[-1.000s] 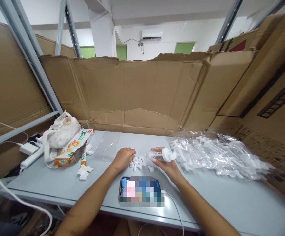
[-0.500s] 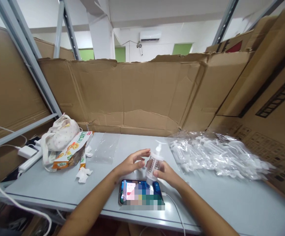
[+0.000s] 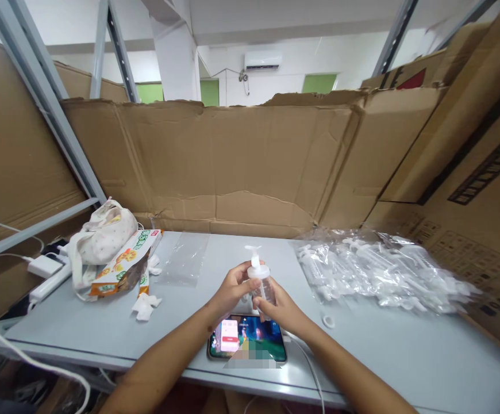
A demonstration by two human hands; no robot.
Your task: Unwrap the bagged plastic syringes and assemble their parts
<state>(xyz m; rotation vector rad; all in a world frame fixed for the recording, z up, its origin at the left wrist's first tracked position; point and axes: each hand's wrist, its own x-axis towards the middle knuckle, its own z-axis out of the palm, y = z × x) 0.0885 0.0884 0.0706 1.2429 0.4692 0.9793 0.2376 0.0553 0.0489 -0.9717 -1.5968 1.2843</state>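
Nearly upright, winged white end up, the clear cylinder pinched between both hands.

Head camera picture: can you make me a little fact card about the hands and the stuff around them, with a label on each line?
Held thing: clear plastic cylinder with a white top
Left hand: grips its upper part, near the white top
Right hand: grips its lower part
Near the hands: rectangular dark-edged phone, screen lit
Right side: small round white ring on the flat grey table
Farther right: heap of white pieces in shiny clear plastic
Far left: spotted white cloth bag, orange-and-white cardboard box
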